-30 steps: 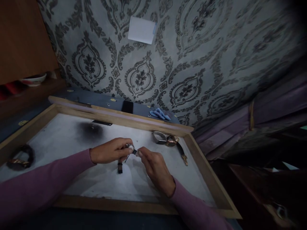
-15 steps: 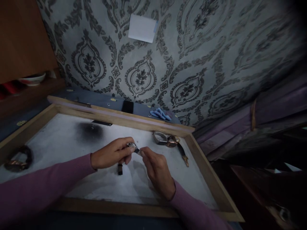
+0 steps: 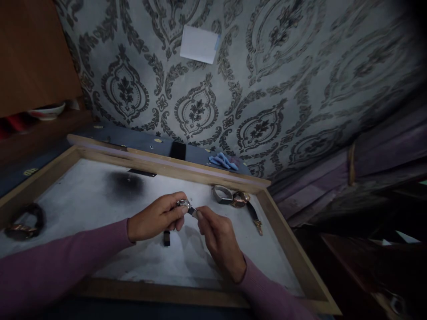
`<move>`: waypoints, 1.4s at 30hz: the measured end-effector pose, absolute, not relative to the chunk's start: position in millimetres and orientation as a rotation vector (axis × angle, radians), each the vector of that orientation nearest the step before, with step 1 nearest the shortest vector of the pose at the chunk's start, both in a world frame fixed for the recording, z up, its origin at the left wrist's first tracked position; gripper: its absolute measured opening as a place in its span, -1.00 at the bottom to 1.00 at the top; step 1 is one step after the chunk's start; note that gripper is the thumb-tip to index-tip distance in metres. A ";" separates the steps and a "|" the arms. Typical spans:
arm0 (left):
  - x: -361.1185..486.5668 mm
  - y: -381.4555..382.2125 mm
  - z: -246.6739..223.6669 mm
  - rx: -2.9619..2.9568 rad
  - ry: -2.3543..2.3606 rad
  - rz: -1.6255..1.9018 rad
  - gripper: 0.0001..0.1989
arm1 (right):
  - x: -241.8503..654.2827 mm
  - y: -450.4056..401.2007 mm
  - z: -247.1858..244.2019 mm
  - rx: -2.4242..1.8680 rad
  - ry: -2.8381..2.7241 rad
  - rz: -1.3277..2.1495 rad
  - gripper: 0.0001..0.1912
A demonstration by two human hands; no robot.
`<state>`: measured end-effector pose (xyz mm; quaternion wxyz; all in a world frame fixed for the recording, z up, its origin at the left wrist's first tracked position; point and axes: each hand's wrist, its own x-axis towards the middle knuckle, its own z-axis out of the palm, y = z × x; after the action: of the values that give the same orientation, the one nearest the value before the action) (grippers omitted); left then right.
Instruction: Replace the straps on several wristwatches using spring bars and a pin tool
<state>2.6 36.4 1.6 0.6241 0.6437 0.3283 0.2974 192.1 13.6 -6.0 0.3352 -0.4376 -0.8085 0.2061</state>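
Note:
My left hand (image 3: 160, 216) is closed around a wristwatch (image 3: 183, 203) with a silver-coloured case, its thumb lying beside the dial. A dark strap (image 3: 192, 211) runs from the case toward my right hand (image 3: 220, 238), whose thumb and fingers pinch its end. Both hands are over the white floor of a shallow wooden tray (image 3: 283, 231). Below my left hand shows a short dark strap end (image 3: 167, 238); whether it belongs to the held watch I cannot tell.
At the tray's right lie a grey-banded watch (image 3: 222, 194), a rose-gold watch (image 3: 239, 200) with a dark strap; another dark-strapped watch (image 3: 22, 229) is at far left. Behind the tray are a black phone-like slab (image 3: 178, 150) and a blue cloth (image 3: 223, 161), near the patterned wall.
Both hands keep their hold on the watch and its strap, with barely any movement. The whole view has shifted very slightly.

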 end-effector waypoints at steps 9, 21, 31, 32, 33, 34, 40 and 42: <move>0.9 36.7 5.1 1.589 0.787 0.659 -0.70 | 194.2 15.3 -7.6 -1.128 -2.148 0.506 -0.79; -2.9 40.1 8.0 1.717 0.787 0.584 -0.74 | 194.9 17.3 -5.0 -1.107 -2.189 0.583 -0.74; -3.0 39.7 4.7 1.708 0.796 0.572 -0.75 | 200.8 17.5 -15.2 -1.023 -2.350 0.269 -0.78; -2.7 40.1 4.2 1.655 0.785 0.558 -0.75 | 201.2 17.0 -16.0 -1.019 -2.364 0.235 -0.78; -2.4 40.5 3.7 1.598 0.771 0.540 -0.75 | 201.4 16.6 -16.4 -1.017 -2.373 0.210 -0.77; -2.2 41.0 3.2 1.543 0.757 0.523 -0.74 | 201.4 16.2 -16.3 -1.014 -2.379 0.194 -0.77; -2.3 43.4 1.9 1.487 0.720 0.525 -0.73 | 198.2 17.1 -10.3 -1.071 -2.289 0.459 -0.76; -2.6 43.4 3.0 1.585 0.719 0.582 -0.74 | 196.6 18.6 -7.2 -1.102 -2.175 0.715 -0.72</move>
<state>-2.6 43.4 3.0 0.6077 0.6858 0.3112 0.2520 196.6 18.6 -7.2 0.2957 -0.4143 -0.8177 0.2689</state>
